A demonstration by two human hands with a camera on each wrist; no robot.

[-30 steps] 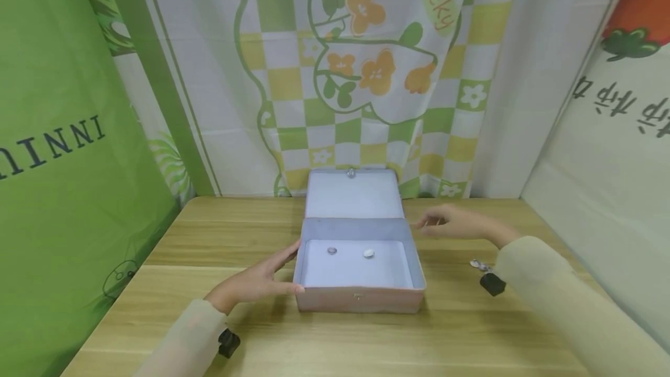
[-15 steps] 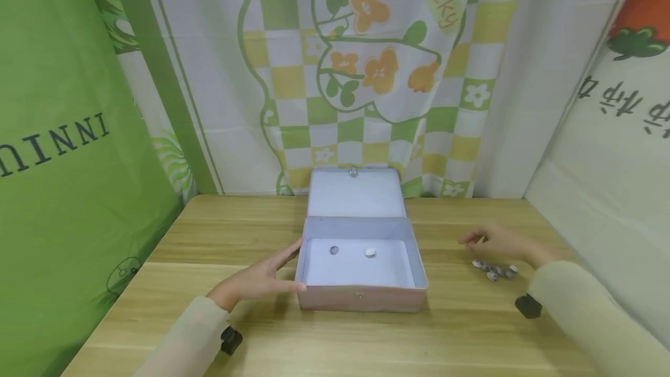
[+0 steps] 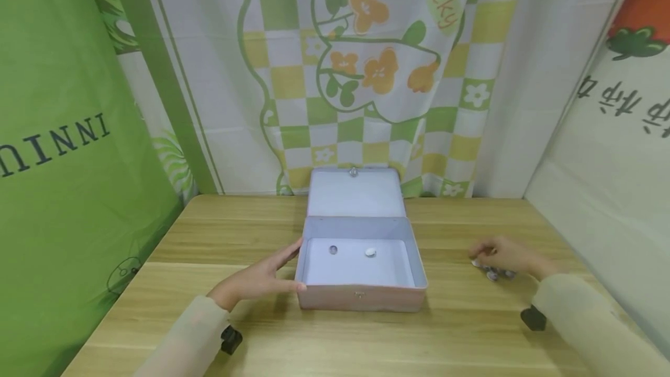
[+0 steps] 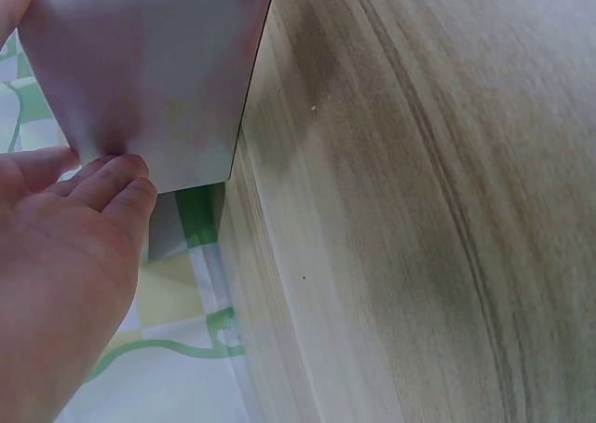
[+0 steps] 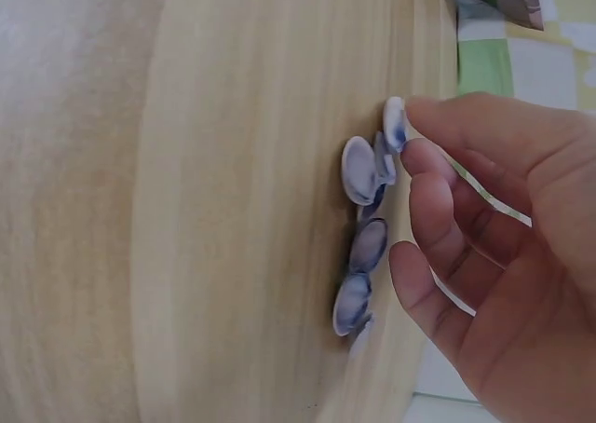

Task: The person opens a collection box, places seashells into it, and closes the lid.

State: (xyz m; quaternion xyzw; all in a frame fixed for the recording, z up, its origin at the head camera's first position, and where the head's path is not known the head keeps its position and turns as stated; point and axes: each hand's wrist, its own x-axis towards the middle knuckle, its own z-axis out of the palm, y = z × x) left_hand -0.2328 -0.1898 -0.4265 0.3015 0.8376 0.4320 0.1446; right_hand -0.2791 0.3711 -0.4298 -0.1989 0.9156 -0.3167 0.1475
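Note:
A pink metal box (image 3: 361,300) with a white inside sits on the table, its lid (image 3: 357,194) tipped back. Two seashells lie in it: a greyish one (image 3: 333,249) on the left and a white one (image 3: 370,253) nearer the middle. My left hand (image 3: 255,279) rests against the box's left side with fairly straight fingers, the thumb by its front corner. To the right of the box, my right hand (image 3: 510,255) is over a small pile of seashells (image 5: 370,246). Its thumb and index fingertips pinch the edge of one white-and-purple seashell (image 5: 395,123).
The wooden table (image 3: 366,342) reaches back to a checked, flowered curtain (image 3: 345,132). A green cloth (image 3: 68,191) hangs on the left, and a pale printed one (image 3: 607,162) on the right. Black wrist devices (image 3: 534,318) sit under both sleeves.
My right hand has moved from beside the box rightward and down to the seashell pile, where its fingertips now meet a seashell. My left hand stays against the box.

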